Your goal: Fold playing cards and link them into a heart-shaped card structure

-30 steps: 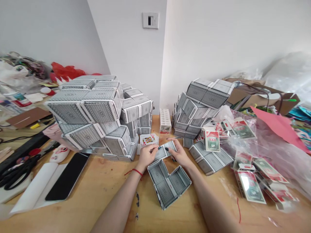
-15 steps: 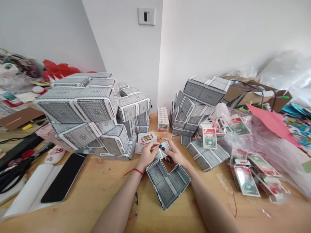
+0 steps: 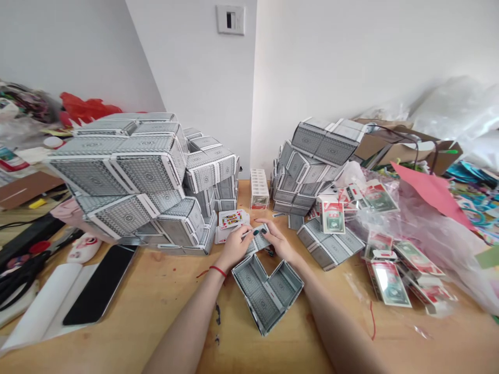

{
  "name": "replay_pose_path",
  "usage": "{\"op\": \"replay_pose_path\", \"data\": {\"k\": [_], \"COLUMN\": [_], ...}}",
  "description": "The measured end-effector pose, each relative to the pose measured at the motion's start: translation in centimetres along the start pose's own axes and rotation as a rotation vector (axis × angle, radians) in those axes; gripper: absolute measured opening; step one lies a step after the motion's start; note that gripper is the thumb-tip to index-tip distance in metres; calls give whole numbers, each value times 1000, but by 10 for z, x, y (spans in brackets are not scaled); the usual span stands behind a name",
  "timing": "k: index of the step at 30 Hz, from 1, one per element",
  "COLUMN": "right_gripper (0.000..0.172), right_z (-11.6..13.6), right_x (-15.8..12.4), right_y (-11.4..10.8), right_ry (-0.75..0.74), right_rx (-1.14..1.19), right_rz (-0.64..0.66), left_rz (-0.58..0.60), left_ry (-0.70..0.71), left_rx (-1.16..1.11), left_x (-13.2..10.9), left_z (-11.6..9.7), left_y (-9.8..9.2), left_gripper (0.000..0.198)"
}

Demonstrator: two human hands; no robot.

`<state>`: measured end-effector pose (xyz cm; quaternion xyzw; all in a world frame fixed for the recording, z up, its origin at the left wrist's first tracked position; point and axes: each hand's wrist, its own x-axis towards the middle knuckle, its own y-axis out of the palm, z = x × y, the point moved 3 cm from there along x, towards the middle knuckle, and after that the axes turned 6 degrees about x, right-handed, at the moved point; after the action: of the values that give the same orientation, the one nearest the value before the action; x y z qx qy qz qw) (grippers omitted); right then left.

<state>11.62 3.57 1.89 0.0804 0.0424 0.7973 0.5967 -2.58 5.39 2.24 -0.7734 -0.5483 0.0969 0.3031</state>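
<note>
My left hand (image 3: 235, 245) and my right hand (image 3: 277, 240) grip a small grey patterned card piece (image 3: 258, 241) between them, fingers closed on its edges. Dark nail polish shows on the thumbs. Just below, an open L-shaped box of grey playing cards (image 3: 262, 296) lies on the wooden table (image 3: 156, 311), between my forearms. Behind my left hand is a loose pile of face-up playing cards (image 3: 233, 219). To the right of my right hand sits a closed grey card block (image 3: 330, 243).
Large stacked card structures stand at left (image 3: 144, 171) and right (image 3: 325, 145). A clear case (image 3: 259, 189) stands between them. A black phone (image 3: 102, 284) lies at left. Red-green card boxes (image 3: 390, 283), plastic wrap and a paper bag (image 3: 390, 145) crowd the right.
The whole view has shifted slightly, with things appearing a little further left and up. Both hands still hold the card piece, their fingers slightly moved.
</note>
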Motion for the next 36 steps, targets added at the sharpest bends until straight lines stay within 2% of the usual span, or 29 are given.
{"op": "replay_pose_path", "data": {"k": [6,8,11,14,16,19,23,27,29,31,36], "right_gripper": [42,44,34,23,21,23,44,38,38,41,45], "right_z": [-2,-3,-2,4,6,4,-1,-5,-8,-12,-18], "right_x": [0,1,0,-4,-5,-5,-4,-5,-5,-5,-6], "right_y": [1,-2,-15,-32,-38,-37,-27,-25,-29,-33,-33], "right_ry": [-13,-16,-124,-296,-363,-394,-377,-357,-284,-203,-137], "right_rx": [20,31,-94,-471,-732,-952,-1064,-1142,-1187,-1204,-1235], "right_rz": [-23,-82,-311,-599,-701,-693,-642,-647,-673,-689,-731], "left_rz": [2,0,24,23,8,-32,-142,-151,-145,-143,-149], "left_ry": [3,13,0,-58,-87,-114,-145,-142,-109,-68,-76], "left_rx": [-20,-72,-196,-314,-407,-579,-714,-787,-827,-857,-804], "left_x": [1,1,0,-1,-1,0,2,2,2,2,2], "left_z": [3,2,1,2,4,7,12,8,4,-1,3], "left_y": [3,3,3,2,1,0,-7,-11,-13,-14,-10], "left_gripper": [22,23,24,25,25,24,28,55,71,79,71]}}
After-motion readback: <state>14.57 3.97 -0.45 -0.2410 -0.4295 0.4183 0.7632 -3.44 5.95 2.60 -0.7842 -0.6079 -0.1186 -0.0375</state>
